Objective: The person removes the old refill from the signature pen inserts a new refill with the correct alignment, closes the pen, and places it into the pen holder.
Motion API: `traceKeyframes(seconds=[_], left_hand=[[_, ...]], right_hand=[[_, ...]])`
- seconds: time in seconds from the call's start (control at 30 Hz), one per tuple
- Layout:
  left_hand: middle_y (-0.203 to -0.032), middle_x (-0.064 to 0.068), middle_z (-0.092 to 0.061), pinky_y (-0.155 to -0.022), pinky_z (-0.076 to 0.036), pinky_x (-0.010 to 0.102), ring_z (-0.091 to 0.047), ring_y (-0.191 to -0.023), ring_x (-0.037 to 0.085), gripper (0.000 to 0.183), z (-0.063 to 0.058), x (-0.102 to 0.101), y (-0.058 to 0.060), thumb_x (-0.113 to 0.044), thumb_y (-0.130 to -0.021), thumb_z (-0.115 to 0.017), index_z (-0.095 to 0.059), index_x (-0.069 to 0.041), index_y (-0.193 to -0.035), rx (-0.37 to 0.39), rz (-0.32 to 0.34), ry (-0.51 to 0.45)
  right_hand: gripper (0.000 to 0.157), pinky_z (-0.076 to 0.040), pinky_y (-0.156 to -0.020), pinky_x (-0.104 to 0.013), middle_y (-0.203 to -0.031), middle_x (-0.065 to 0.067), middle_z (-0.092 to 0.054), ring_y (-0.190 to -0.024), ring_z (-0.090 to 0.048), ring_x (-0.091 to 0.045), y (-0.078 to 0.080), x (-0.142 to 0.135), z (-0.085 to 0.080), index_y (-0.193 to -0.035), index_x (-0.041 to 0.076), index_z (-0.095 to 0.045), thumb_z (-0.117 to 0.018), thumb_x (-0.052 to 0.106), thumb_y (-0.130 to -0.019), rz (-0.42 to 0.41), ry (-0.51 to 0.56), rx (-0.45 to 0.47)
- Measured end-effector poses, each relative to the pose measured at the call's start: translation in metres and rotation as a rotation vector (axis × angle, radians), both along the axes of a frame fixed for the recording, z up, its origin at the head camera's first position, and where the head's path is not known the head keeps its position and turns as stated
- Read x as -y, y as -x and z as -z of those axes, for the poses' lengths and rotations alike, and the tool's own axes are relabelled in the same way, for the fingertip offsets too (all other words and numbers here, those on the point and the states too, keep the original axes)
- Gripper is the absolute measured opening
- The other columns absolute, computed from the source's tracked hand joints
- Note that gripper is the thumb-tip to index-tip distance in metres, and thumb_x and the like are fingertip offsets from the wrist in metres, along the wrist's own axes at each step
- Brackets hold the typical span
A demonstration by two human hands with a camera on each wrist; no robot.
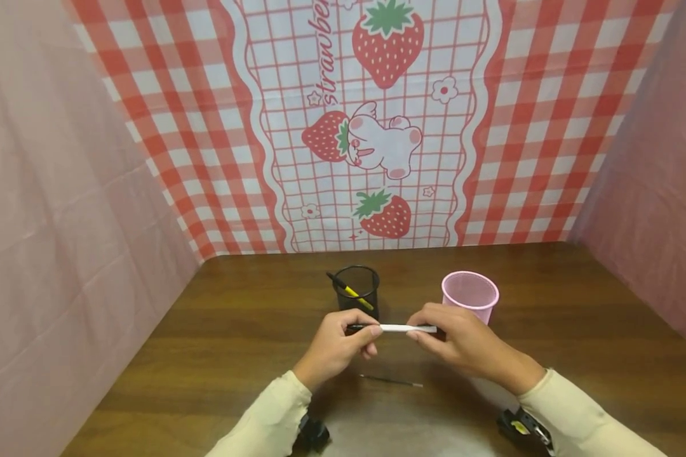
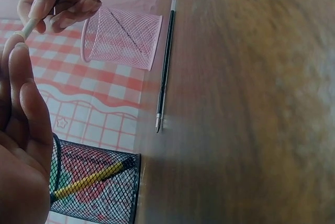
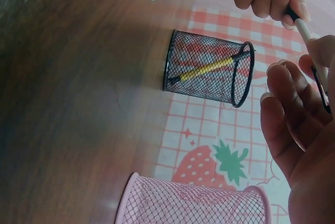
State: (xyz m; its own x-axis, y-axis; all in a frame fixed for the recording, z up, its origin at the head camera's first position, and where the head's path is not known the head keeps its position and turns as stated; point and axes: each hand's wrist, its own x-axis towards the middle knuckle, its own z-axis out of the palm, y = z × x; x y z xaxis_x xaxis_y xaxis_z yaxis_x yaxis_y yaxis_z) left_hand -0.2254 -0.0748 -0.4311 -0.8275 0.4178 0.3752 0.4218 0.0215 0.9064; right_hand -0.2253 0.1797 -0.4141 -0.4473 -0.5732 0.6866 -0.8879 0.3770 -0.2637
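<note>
Both hands hold a white pen (image 1: 396,328) level above the wooden table. My left hand (image 1: 336,341) pinches its black end between thumb and fingers. At the other end, my right hand (image 1: 464,337) grips the barrel by thumb and fingertips; a black clip (image 3: 320,90) shows there in the right wrist view. Below the hands, a thin dark ink refill (image 1: 391,381) with a clear tail and metal tip lies on the table; the left wrist view shows the refill (image 2: 166,62) at full length.
Behind the left hand stands a black mesh cup (image 1: 343,303) with a yellow and black pen (image 1: 351,292) leaning inside. A pink mesh cup (image 1: 483,313) stands behind the right hand. A strawberry-print cloth (image 1: 343,190) hangs at the table's back, pink cloth at both sides.
</note>
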Motion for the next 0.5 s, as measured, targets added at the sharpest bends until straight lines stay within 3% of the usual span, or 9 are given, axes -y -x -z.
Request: traceKeyframes(seconds=[0.33, 0.5], left_hand=[[-0.068, 0.014, -0.068, -0.056, -0.058, 0.03, -0.064, -0.058, 0.013, 0.017, -0.0001, 0.0003, -0.0012, -0.012, -0.096, -0.07, -0.07, 0.005, -0.097, 0.001, -0.004, 0.003], [-0.068, 0.013, -0.068, -0.056, -0.058, 0.03, -0.064, -0.058, 0.013, 0.017, -0.0008, -0.0001, 0.0, -0.013, -0.095, -0.07, -0.07, 0.004, -0.098, 0.01, 0.008, 0.004]], right_hand=[[0.003, -0.041, -0.061, -0.011, -0.085, 0.019, -0.057, -0.07, -0.05, 0.003, 0.001, -0.0001, 0.0024, -0.099, 0.021, -0.069, -0.068, 0.023, -0.097, 0.003, -0.017, -0.002], [0.002, -0.041, -0.061, -0.011, -0.085, 0.019, -0.057, -0.07, -0.049, 0.003, 0.0013, -0.0008, 0.0013, -0.099, 0.021, -0.069, -0.067, 0.021, -0.098, -0.01, -0.009, 0.001]])
